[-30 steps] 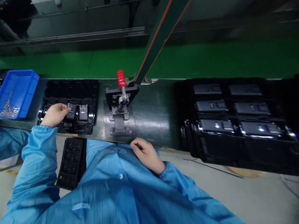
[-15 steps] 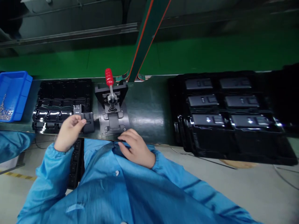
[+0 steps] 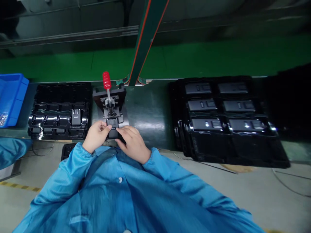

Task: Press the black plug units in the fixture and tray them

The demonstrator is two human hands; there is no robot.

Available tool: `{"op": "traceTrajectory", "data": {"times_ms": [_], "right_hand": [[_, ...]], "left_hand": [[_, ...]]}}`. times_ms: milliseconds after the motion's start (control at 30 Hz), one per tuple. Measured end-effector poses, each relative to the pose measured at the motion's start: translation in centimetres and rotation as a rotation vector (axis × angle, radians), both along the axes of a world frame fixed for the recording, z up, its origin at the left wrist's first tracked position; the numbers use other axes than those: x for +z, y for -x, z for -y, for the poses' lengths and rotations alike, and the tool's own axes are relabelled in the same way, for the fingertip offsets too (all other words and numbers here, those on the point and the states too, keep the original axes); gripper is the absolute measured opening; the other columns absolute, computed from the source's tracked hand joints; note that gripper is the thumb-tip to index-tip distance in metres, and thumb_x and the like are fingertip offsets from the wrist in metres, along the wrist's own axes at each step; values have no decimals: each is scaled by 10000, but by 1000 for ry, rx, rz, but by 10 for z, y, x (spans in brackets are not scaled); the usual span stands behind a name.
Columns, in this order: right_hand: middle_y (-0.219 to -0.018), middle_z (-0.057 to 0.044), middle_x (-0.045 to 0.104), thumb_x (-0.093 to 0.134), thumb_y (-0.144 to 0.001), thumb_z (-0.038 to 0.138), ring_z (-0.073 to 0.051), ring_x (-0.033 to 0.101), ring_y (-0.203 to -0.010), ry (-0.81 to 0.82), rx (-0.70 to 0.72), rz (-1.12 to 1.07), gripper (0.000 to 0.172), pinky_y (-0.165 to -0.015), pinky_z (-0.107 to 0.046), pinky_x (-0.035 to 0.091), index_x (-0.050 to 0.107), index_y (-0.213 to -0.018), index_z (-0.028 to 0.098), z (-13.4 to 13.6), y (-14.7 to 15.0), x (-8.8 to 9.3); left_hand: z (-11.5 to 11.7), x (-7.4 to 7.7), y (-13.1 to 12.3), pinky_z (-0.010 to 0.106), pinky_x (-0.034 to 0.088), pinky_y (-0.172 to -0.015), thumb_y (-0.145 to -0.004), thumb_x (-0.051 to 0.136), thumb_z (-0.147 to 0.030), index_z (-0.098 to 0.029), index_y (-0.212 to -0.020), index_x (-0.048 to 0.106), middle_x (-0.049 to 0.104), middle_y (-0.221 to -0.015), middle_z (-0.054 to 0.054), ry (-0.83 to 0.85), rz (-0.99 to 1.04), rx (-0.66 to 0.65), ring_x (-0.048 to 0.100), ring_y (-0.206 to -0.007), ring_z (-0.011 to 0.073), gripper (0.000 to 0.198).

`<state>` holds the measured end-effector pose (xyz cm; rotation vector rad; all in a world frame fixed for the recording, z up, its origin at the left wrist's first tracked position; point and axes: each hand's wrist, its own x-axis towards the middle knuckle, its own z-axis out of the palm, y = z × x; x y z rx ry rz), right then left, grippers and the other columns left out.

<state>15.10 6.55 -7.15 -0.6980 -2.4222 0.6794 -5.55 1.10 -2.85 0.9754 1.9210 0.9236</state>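
Observation:
A small black block-shaped part [image 3: 113, 127] lies on the base of a toggle-clamp fixture [image 3: 109, 103] with a red handle [image 3: 106, 80] standing upright. My left hand [image 3: 96, 136] pinches the part from the left, fingers closed on its edge. My right hand [image 3: 131, 142] presses on it from the right, fingers curled over its near side. Both sleeves are blue. A similar black part [image 3: 76, 117] sits in the black compartment tray [image 3: 46, 97] to the left of the fixture.
A blue bin [image 3: 12, 97] with small metal pieces stands at the far left. Stacked black trays [image 3: 255, 152] holding several dark parts fill the right side of the dark bench. Another black tray [image 3: 66, 150] lies below the bench edge. A green belt runs behind.
My left hand lifted one part out of the left tray and carried it right onto the fixture base. My right hand came up from the bench edge to meet it.

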Motion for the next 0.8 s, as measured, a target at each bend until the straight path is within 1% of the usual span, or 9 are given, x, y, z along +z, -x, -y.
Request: {"op": "traceTrajectory", "data": {"times_ms": [67, 133, 233, 333, 433, 600, 733, 800], "right_hand": [[-1252, -175, 753, 620, -1057, 334, -345, 655, -1229, -19, -8, 25, 382, -1043, -547, 575, 666, -1392, 156, -6, -1, -1], [-1277, -176, 747, 630, -1054, 332, -350, 649, -1241, -23, -7, 44, 382, -1062, -550, 568, 672, -1386, 146, -10, -1, -2], [-1285, -171, 745, 657, -1035, 320, -350, 643, -1230, 13, 3, 65, 384, -1063, -557, 566, 679, -1376, 147, -13, 0, -4], [-1295, -170, 738, 653, -1029, 313, -343, 639, -1224, 57, 11, 83, 394, -1063, -564, 560, 676, -1393, 164, -13, 0, -5], [-1293, -167, 735, 636, -1036, 315, -343, 634, -1220, 65, 10, 94, 389, -1060, -560, 556, 679, -1390, 161, -14, 1, -4], [-1278, -164, 737, 634, -1039, 313, -336, 634, -1190, 59, 4, 110, 358, -1031, -533, 559, 700, -1347, 141, -17, 4, -2], [-1269, -160, 737, 642, -1033, 302, -331, 633, -1180, 66, 1, 132, 354, -1010, -530, 560, 701, -1341, 138, -18, 7, -3], [-1277, -163, 732, 650, -1027, 296, -338, 631, -1188, 62, -4, 150, 354, -1008, -539, 559, 701, -1341, 141, -16, 7, -1]], "left_hand": [[-6, -2, 1, 298, 447, -675, -914, 671, -543, -219, -839, 614, 648, -726, -2, 14, -143, -64, 606, -686, 175, 338], [-10, -2, 1, 307, 435, -680, -941, 642, -531, -224, -820, 616, 670, -728, 7, 46, -263, -122, 619, -689, 185, 331], [-16, 0, 1, 310, 385, -642, -947, 641, -531, -233, -781, 611, 667, -691, 5, 118, -366, -164, 600, -652, 188, 342], [-17, 3, 1, 322, 329, -612, -965, 613, -572, -239, -707, 591, 637, -639, 8, 201, -448, -223, 559, -610, 191, 421], [-17, 5, 1, 328, 313, -613, -988, 571, -605, -241, -668, 596, 631, -622, 23, 250, -500, -257, 566, -622, 204, 485], [-19, 5, 2, 326, 321, -614, -997, 568, -620, -240, -681, 660, 687, -667, 50, 302, -554, -265, 615, -664, 221, 503], [-19, 1, 4, 331, 312, -607, -1019, 542, -644, -238, -664, 651, 695, -674, 60, 299, -604, -301, 633, -680, 232, 551], [-16, -1, 6, 333, 312, -612, -1036, 539, -615, -236, -693, 658, 704, -695, 59, 265, -623, -338, 642, -693, 234, 525]]}}
